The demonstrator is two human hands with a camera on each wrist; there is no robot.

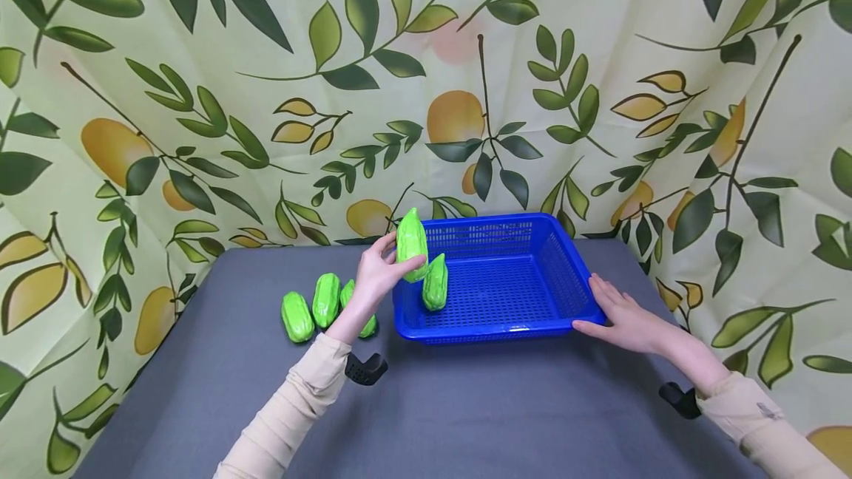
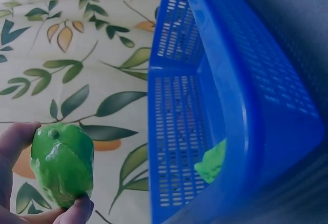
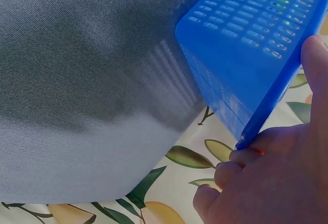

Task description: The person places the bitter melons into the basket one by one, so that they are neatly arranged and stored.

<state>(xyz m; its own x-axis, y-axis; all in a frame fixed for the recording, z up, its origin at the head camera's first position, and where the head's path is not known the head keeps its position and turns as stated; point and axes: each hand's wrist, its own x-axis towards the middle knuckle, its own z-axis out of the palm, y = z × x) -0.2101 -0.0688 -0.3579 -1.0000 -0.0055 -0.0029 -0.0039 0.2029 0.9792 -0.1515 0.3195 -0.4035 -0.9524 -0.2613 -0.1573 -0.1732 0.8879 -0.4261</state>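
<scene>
My left hand (image 1: 379,270) grips a bright green, ridged bitter melon (image 1: 412,244) between thumb and fingers, raised over the left edge of a blue plastic basket (image 1: 489,331). Seen in the left wrist view, the held melon (image 2: 62,165) has a small nub at its end. A second bitter melon (image 1: 435,283) lies inside the basket, against its left side. My right hand (image 1: 626,316) rests at the basket's right front corner, fingers on the side rim and thumb at the front rim; the right wrist view shows it touching the rim (image 3: 271,108).
Left of the basket, several more bitter melons lie on the grey table (image 1: 466,412), one (image 1: 297,316) at the far left and one (image 1: 326,300) beside it. Another (image 1: 368,327) is partly hidden behind my left wrist. A leaf-and-fruit patterned cloth (image 1: 413,117) hangs behind the table.
</scene>
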